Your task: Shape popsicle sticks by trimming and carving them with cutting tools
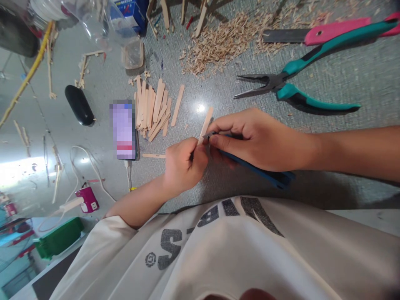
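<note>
My left hand (184, 166) pinches the lower end of a wooden craft stick (206, 121) that points up and away from me. My right hand (253, 139) grips a blue-handled knife (259, 171), its blade tip pressed against the stick where my left fingers hold it. Both hands hover just above the grey table (359, 79), close to my white shirt.
A pile of several craft sticks (153, 108) lies to the left, beside a phone (124, 130) and a black case (79, 105). Teal-handled pliers (296, 83) and a pink-handled tool (328, 31) lie at the right. Wood shavings (225, 39) cover the far side.
</note>
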Motion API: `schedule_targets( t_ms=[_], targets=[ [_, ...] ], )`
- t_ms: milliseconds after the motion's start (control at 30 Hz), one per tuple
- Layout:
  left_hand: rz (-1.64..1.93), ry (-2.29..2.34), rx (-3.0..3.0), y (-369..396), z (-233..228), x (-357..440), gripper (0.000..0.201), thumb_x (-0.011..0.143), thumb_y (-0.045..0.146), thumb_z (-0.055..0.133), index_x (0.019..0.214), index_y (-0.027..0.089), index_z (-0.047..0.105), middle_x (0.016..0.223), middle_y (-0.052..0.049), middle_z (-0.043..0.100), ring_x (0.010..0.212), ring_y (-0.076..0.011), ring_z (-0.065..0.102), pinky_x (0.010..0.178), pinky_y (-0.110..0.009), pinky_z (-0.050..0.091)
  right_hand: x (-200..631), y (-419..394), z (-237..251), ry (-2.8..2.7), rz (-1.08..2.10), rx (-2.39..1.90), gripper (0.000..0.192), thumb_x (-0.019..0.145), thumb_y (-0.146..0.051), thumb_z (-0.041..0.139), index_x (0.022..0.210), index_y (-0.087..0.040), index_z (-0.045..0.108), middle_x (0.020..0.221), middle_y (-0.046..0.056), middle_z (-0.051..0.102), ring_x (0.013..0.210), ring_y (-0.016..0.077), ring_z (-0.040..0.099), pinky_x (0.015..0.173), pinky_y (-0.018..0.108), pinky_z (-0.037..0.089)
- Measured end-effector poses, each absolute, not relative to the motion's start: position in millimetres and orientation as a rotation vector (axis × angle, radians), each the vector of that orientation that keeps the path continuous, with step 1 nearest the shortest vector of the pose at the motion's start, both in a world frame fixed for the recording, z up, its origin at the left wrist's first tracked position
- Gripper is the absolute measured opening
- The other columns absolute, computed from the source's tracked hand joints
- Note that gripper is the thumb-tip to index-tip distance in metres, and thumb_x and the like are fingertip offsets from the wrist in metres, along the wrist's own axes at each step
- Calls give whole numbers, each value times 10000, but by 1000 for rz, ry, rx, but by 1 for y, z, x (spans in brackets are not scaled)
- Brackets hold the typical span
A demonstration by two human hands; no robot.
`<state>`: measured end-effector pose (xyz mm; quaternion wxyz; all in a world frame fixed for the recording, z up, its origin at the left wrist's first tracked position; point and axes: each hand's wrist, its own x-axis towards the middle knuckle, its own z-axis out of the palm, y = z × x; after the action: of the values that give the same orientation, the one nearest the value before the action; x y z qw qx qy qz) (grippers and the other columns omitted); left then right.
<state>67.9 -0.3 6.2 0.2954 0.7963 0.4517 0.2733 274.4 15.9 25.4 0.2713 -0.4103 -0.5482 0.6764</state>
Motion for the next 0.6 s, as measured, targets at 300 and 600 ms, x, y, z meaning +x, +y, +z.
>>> schedule_targets(
  t_ms=[300,600],
  targets=[
    [663,1250,2112,-3,6,67,408,1055,243,505,651,209,461,552,19,564,498,-87,453,533,-270,314,274,15,25,-1417,1883,-1142,241,1015,-89,583,808,-162,682,629,-32,654,478,75,569,475,221,398],
    [752,1207,2241,-1,4,68,379,1006,170,536,662,221,384,543,51,479,484,-76,398,523,-256,282,275,16,27,-1447,1859,-1154,249,997,-103,611,765,-159,681,592,-30,653,471,75,567,461,211,397]
  ],
)
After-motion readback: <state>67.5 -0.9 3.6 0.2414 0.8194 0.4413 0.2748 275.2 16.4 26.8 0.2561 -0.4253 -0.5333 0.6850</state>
